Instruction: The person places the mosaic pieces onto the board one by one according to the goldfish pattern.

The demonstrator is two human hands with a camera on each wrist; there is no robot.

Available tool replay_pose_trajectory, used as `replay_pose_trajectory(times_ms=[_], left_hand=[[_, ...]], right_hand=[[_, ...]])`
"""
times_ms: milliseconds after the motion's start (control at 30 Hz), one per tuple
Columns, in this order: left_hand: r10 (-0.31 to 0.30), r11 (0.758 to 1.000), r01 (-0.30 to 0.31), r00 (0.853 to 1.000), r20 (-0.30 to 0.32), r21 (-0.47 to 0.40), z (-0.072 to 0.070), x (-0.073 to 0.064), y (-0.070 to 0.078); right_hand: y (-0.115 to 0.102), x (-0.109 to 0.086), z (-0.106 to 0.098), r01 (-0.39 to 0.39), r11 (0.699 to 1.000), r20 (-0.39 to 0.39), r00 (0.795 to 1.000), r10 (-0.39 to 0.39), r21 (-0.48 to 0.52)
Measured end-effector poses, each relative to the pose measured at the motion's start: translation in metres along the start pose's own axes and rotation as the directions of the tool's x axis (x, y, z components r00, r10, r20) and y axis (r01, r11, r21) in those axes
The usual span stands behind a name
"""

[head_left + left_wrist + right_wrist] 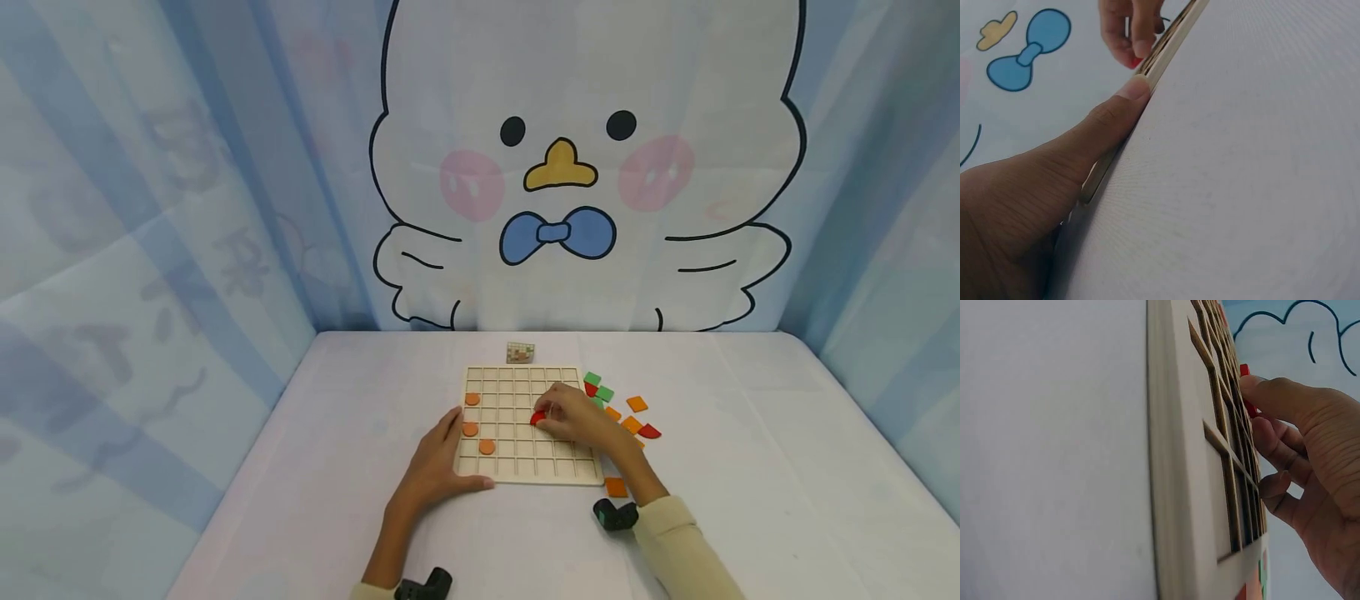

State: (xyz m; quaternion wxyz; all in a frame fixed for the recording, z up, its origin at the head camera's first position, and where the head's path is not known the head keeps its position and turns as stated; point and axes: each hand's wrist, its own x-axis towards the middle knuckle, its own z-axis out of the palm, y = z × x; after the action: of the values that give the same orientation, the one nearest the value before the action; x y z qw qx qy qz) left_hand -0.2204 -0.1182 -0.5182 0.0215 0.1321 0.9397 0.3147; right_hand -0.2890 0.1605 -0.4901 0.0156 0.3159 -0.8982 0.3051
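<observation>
A pale wooden grid board (517,479) lies on the table. My left hand (437,462) touches its near left corner, with the thumb straight along the front edge and the fingers at the left side; in the left wrist view the thumb (1094,128) rests against the rim. Over the middle of the grid, my right hand (573,417) pinches a small red piece (537,417) between thumb and fingers. That red piece (1249,406) stands tilted at the grid in the right wrist view; whether it touches the board I cannot tell. Three orange discs, one the nearest disc (487,447), sit in cells at the left.
Right of the board lie several loose flat pieces: green pieces (604,393), orange squares (637,404) and a red curved piece (650,432). One orange square (616,487) is by the near right corner. A small patterned card (520,352) lies behind the board.
</observation>
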Motion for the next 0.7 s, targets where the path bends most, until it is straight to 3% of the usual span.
replay_pose_trajectory(times_ms=[200, 700], left_hand=[[-0.01, 1.0, 0.01, 1.0, 0.002, -0.004, -0.001, 0.0, 0.001], [0.036, 0.999, -0.035, 0.999, -0.015, 0.016, 0.001, 0.0, -0.002]], right_hand=[[-0.001, 0.016, 0.01, 0.022, 1.0, -0.01, 1.0, -0.022, -0.009], [-0.012, 0.046, 0.025, -0.037, 0.999, -0.009, 0.999, 0.037, -0.023]])
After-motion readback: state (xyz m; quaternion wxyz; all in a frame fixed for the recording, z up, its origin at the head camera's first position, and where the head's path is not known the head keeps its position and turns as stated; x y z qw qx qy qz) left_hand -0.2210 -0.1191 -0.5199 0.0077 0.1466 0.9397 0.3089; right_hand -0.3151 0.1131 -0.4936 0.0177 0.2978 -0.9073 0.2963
